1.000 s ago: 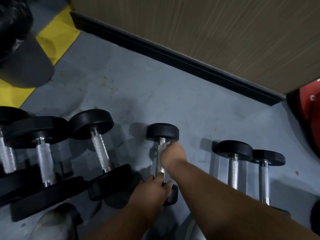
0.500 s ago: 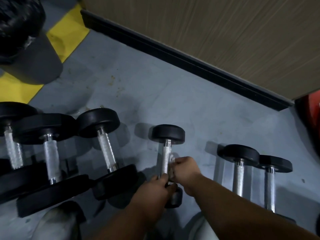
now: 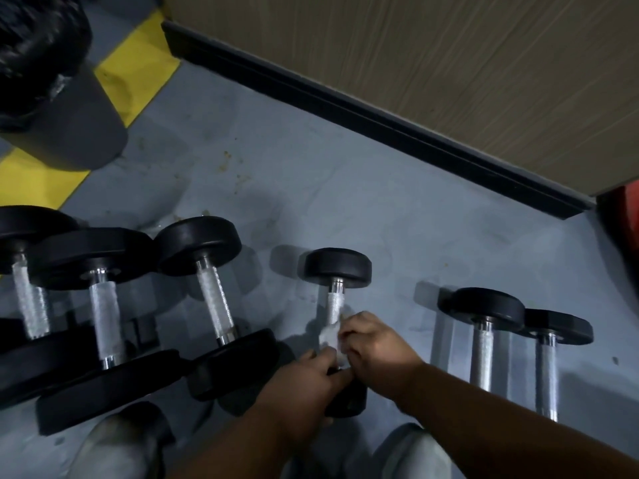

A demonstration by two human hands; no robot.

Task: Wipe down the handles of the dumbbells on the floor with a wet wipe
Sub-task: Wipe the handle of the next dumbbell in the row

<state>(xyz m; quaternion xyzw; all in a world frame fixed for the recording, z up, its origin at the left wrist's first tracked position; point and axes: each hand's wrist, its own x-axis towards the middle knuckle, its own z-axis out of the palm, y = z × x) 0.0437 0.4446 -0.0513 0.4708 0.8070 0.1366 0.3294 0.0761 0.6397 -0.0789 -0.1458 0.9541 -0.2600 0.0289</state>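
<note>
Gripping a crumpled white wet wipe (image 3: pixel 330 335) against the knurled metal handle (image 3: pixel 334 305) of the small middle dumbbell (image 3: pixel 337 267), the right hand (image 3: pixel 375 344) is closing its fingers round the lower part of that handle, with the wipe showing just left of its knuckles. The left hand (image 3: pixel 306 382) is grasping the same dumbbell lower down, near its close end weight (image 3: pixel 347 401), its thumb touching the wipe's lower edge. This dumbbell is lying on the grey floor (image 3: pixel 345 188), its far black weight pointing toward the dark skirting board (image 3: pixel 380 115) below a wood-grain wall panel (image 3: pixel 449 63). To the left, three bigger dumbbells (image 3: pixel 214 288) are lying packed side by side, their handles bare and bright. To the right, two more dumbbells (image 3: pixel 484 326) are lying close together, apart from the middle one. A yellow floor marking (image 3: pixel 138 70) is showing at upper left, partly covered by a dark blurred object whose nature I cannot tell. Two light trouser knees (image 3: pixel 114 447) are showing at the bottom edge.
</note>
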